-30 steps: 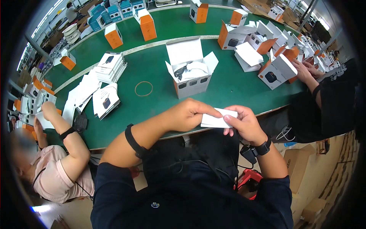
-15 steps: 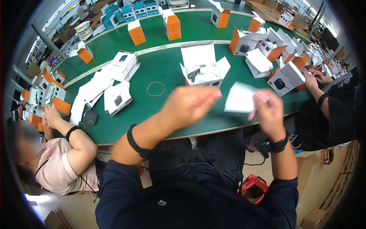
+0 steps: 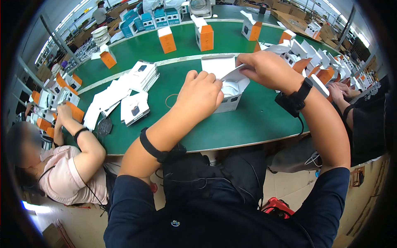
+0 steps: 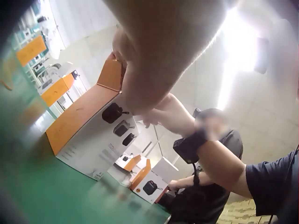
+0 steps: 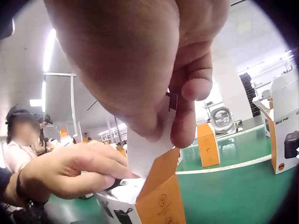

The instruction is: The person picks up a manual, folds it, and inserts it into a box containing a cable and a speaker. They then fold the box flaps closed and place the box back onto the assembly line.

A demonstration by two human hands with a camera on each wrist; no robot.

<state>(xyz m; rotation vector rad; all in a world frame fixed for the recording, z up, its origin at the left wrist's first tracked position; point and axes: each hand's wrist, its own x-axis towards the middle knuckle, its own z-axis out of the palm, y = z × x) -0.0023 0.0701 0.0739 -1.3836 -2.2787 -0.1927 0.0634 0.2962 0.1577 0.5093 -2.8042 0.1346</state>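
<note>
In the head view, a white-and-orange carton (image 3: 228, 105) stands on the green table with its lid (image 3: 216, 67) and side flaps raised. White wrapped contents and a bit of something black show at its mouth. My right hand (image 3: 271, 69) is above the right side, pinching a white paper leaflet (image 5: 144, 148) between thumb and fingers. In the right wrist view the leaflet reaches down to the opening, beside the orange flap (image 5: 160, 173). My left hand (image 3: 199, 91) lies over the carton's left side, fingers reaching across the opening; its fingertips are partly hidden.
Piles of white leaflets (image 3: 145, 76) lie to the left, near a black round object (image 3: 104, 126) and a rubber band (image 3: 170, 100). Orange cartons (image 3: 204, 38) stand along the far strip. Other people work on both sides, close to more open cartons (image 3: 324, 74).
Both hands have moved forward from the table's near edge to the open carton. The leaflet, earlier held in both hands, then in the right hand alone, is now at the carton's mouth.
</note>
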